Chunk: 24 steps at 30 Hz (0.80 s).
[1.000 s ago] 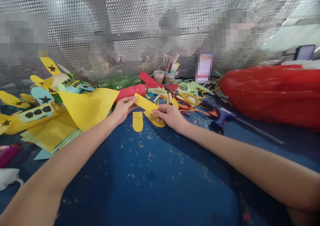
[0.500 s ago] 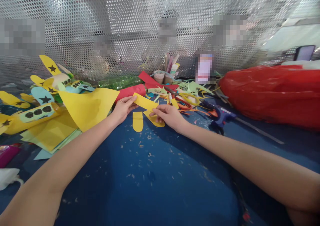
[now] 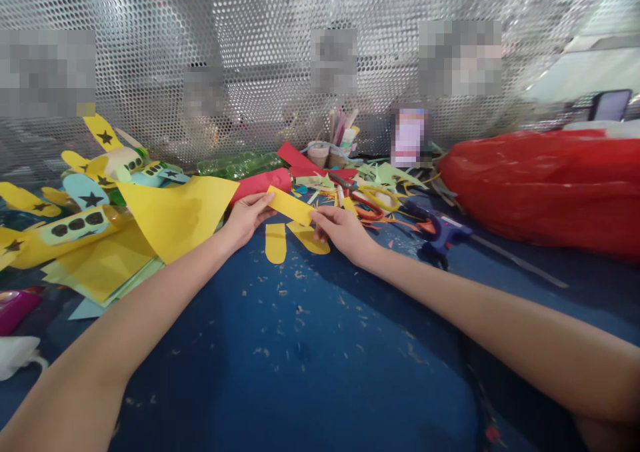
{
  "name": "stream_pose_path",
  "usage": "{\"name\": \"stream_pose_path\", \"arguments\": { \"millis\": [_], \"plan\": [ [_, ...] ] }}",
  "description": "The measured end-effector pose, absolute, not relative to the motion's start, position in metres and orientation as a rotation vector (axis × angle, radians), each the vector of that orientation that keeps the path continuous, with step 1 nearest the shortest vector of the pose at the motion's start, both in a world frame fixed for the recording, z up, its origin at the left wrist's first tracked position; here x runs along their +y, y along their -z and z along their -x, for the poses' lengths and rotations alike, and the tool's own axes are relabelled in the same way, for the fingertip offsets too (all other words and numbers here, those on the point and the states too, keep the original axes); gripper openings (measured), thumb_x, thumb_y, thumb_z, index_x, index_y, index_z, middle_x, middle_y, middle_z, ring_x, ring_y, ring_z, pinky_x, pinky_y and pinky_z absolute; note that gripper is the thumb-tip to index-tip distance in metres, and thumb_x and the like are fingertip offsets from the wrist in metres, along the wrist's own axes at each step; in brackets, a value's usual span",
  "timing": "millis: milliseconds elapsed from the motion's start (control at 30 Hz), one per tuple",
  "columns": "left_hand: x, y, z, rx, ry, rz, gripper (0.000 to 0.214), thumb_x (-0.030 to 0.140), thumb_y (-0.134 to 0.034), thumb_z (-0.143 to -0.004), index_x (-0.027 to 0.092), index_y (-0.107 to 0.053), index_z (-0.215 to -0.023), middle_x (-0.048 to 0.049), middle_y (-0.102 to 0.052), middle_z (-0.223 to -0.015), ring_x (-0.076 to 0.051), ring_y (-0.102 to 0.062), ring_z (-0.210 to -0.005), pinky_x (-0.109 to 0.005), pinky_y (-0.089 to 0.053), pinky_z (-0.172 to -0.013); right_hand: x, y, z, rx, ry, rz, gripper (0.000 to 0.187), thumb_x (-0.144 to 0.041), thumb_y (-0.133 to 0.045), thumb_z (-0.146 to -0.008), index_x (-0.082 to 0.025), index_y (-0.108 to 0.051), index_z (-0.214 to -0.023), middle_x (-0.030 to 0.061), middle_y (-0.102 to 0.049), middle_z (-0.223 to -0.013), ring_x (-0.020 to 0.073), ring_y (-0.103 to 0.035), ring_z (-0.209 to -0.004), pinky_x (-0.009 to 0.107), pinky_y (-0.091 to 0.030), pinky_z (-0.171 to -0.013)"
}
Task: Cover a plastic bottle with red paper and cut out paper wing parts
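Note:
A yellow paper strip (image 3: 290, 206) is held just above the blue table (image 3: 310, 345) by both hands. My left hand (image 3: 245, 217) pinches its left end, fingers closed. My right hand (image 3: 340, 231) pinches its right end, fingers closed. Under the strip lie two rounded yellow cut-outs, one (image 3: 275, 243) nearer my left hand and one (image 3: 309, 237) partly beneath my right fingers. A large yellow paper sheet (image 3: 177, 213) stands curled just left of my left wrist.
Yellow and blue paper planes with black stars (image 3: 75, 199) pile up at the left. Orange scissors (image 3: 371, 209), a blue glue gun (image 3: 440, 233) and paper scraps lie right of my hands. A red plastic bag (image 3: 545, 185) fills the right. Perforated metal screen (image 3: 280, 52) behind.
My right hand has shifted slightly up and right along the strip's end. The left hand and the strip have barely moved.

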<state>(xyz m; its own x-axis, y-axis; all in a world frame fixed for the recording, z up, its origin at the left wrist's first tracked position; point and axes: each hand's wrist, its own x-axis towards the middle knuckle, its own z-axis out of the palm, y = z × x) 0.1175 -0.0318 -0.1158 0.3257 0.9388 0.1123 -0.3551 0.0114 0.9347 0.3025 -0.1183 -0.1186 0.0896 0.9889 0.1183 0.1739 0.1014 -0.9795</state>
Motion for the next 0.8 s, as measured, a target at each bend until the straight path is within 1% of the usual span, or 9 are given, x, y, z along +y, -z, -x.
{"name": "stream_pose_path", "arguments": {
  "millis": [200,367,567,700,800],
  "plan": [
    [-0.032,0.1161,-0.1178,0.672,-1.14,-1.137,0.014,0.029,-0.078,-0.069,0.018,-0.074,-0.077,-0.0051,-0.075,-0.085,-0.018,-0.069,-0.087,-0.03,-0.054,-0.08,-0.1179,0.1193,-0.3033,-1.331,-0.945,1.3,0.026,-0.044,-0.059,-0.083,-0.019,-0.059,-0.08,-0.004,-0.056,-0.051,0.009,-0.052,-0.043,0.022,-0.045,-0.045],
    [-0.0324,0.1158,-0.1178,0.663,-1.145,-1.152,0.01,0.026,-0.075,-0.072,0.018,-0.075,-0.077,-0.0053,-0.075,-0.086,-0.018,-0.069,-0.088,-0.029,-0.055,-0.078,-0.1176,0.1199,-0.3029,-1.325,-0.945,1.305,0.022,-0.041,-0.058,-0.083,-0.019,-0.059,-0.08,-0.0041,-0.056,-0.05,0.0092,-0.053,-0.043,0.022,-0.044,-0.045],
    [-0.0328,0.1154,-0.1175,0.651,-1.139,-1.155,0.014,0.029,-0.077,-0.07,0.018,-0.075,-0.076,-0.0056,-0.075,-0.084,-0.018,-0.069,-0.084,-0.027,-0.055,-0.075,-0.1184,0.1184,-0.3021,-1.311,-0.965,1.299,0.016,-0.033,-0.055,-0.085,-0.019,-0.058,-0.078,-0.0044,-0.056,-0.049,0.0075,-0.05,-0.041,0.021,-0.043,-0.045],
    [-0.0321,0.1164,-0.1173,0.648,-1.137,-1.158,0.016,0.031,-0.079,-0.069,0.018,-0.075,-0.077,-0.0057,-0.075,-0.084,-0.019,-0.07,-0.086,-0.029,-0.055,-0.078,-0.1185,0.1181,-0.3027,-1.309,-0.966,1.296,0.016,-0.034,-0.057,-0.084,-0.019,-0.058,-0.078,-0.0044,-0.056,-0.049,0.0077,-0.05,-0.041,0.021,-0.043,-0.045],
    [-0.0314,0.117,-0.1176,0.648,-1.146,-1.146,0.017,0.031,-0.08,-0.067,0.017,-0.075,-0.077,-0.0055,-0.075,-0.083,-0.018,-0.07,-0.083,-0.028,-0.055,-0.076,-0.1183,0.1183,-0.3027,-1.299,-0.965,1.292,0.018,-0.036,-0.059,-0.084,-0.018,-0.059,-0.08,-0.0041,-0.056,-0.05,0.0082,-0.051,-0.042,0.022,-0.044,-0.044]
  ]
}}
